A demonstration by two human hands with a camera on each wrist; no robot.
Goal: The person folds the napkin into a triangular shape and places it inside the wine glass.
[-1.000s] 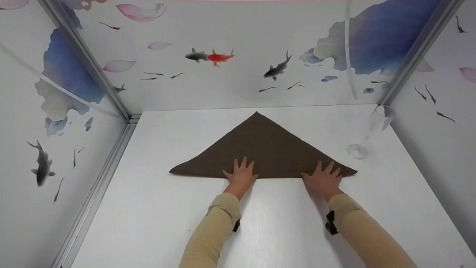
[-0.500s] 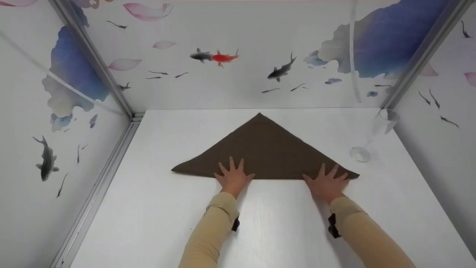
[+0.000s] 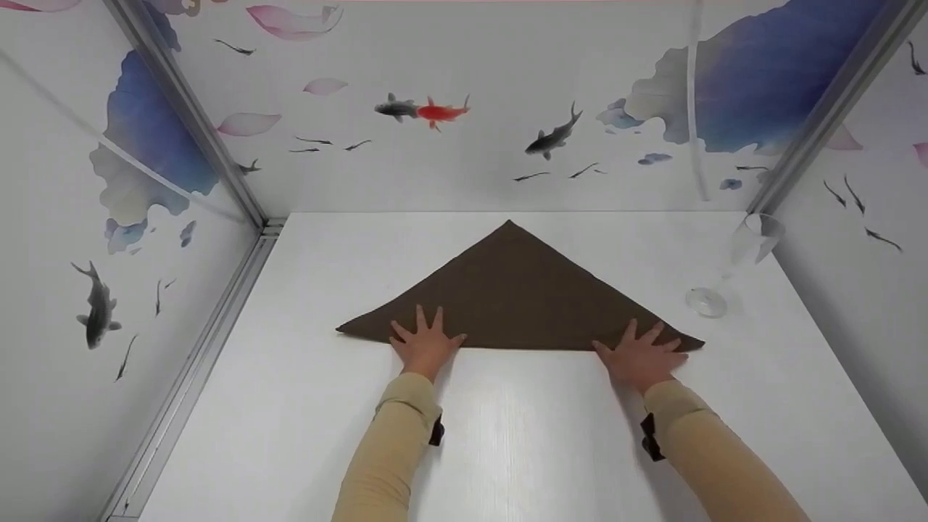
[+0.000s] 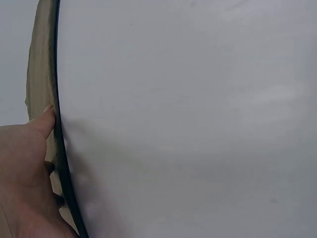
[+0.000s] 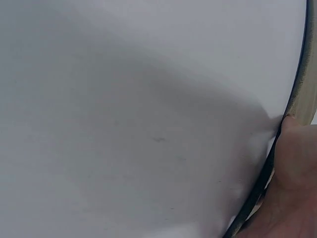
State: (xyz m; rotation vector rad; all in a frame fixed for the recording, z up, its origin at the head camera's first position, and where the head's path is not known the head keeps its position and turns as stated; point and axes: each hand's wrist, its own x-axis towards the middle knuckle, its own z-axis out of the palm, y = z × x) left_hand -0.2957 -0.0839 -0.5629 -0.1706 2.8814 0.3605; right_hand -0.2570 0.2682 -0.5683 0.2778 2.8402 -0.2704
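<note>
A brown cloth [image 3: 515, 290] lies flat, folded into a triangle whose peak points away from me and whose long straight edge faces me. My left hand [image 3: 425, 346] presses on that near edge, left of the middle, with its fingers spread. Near the right corner, my right hand [image 3: 641, 357] rests on the same edge, its fingers also spread and straight. In the left wrist view, the thumb of the left hand [image 4: 25, 168] touches the cloth's edge [image 4: 62, 148]. The right wrist view has the right hand [image 5: 294, 173] against the cloth's edge [image 5: 297, 94].
A clear stemmed glass [image 3: 705, 302] stands at the right back of the white table [image 3: 507, 435]. White walls with painted fish [image 3: 442, 112] and metal corner posts [image 3: 188, 109] enclose the table on the left, back and right.
My left hand has slid left along the near edge of the cloth. The right hand has shifted slightly right toward the corner. The whole view has moved a little.
</note>
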